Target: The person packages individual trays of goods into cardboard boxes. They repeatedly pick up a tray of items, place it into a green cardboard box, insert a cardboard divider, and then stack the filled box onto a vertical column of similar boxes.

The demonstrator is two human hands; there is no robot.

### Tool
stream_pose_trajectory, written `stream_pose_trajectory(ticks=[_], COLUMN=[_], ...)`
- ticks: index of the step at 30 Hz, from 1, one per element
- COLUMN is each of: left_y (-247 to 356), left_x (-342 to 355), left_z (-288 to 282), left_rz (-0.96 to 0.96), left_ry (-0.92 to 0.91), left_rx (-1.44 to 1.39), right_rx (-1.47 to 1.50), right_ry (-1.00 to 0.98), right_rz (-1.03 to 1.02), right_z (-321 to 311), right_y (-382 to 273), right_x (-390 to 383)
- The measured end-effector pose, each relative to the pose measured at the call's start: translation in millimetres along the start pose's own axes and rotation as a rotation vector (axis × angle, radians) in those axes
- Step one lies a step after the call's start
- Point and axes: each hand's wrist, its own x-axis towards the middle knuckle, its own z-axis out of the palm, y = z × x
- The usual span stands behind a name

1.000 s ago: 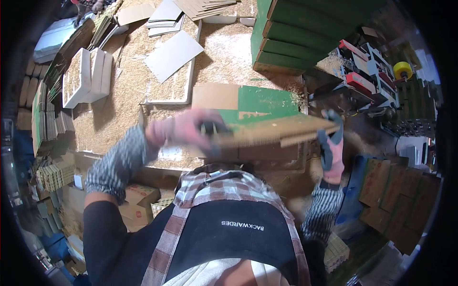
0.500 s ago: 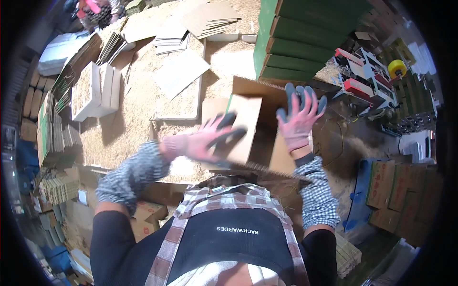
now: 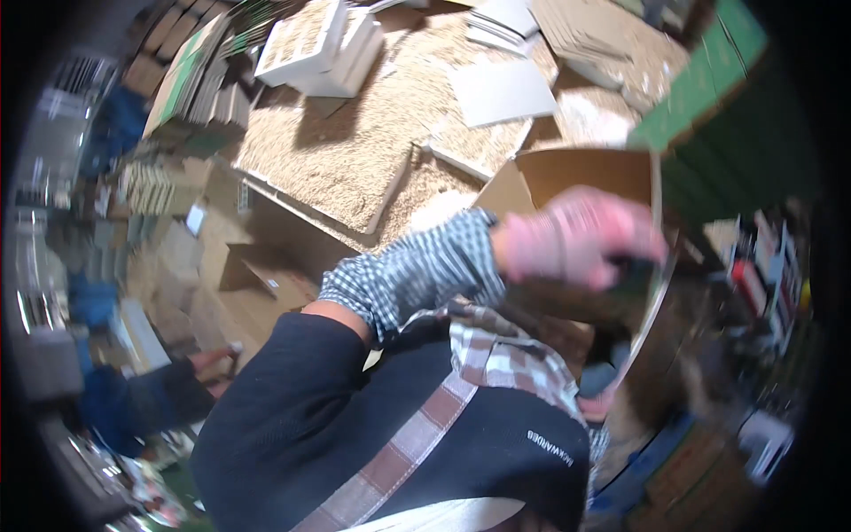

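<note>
Cardboard box (image 3: 589,168), open-topped, before me and to the right. My right hand (image 3: 599,390), partly hidden, lies at its near right wall; my left hand (image 3: 581,238), blurred, curls over the opening; whether either grips, I cannot tell. The box should prove light and stiff, yielding at its creases, best held by opposite upper rims. Its floor is obscured. Beyond, on the bench (image 3: 301,204), a white tray (image 3: 328,78) bears pale shavings (image 3: 306,34); green cartons (image 3: 700,97) stand to the right, contents hidden.
</note>
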Motion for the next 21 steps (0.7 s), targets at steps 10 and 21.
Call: stream_pose_trajectory(ticks=[10, 21], left_y=[-32, -95], left_x=[-118, -296], left_z=[46, -48], left_rz=[-0.129, -1.267], left_ry=[0.011, 0.747], left_rx=[0.223, 0.705], right_rx=[-0.246, -0.439], right_ry=[-0.108, 0.008], right_rz=[-0.105, 0.204], right_z=[9, -59], right_y=[-132, -122], right_x=[72, 133])
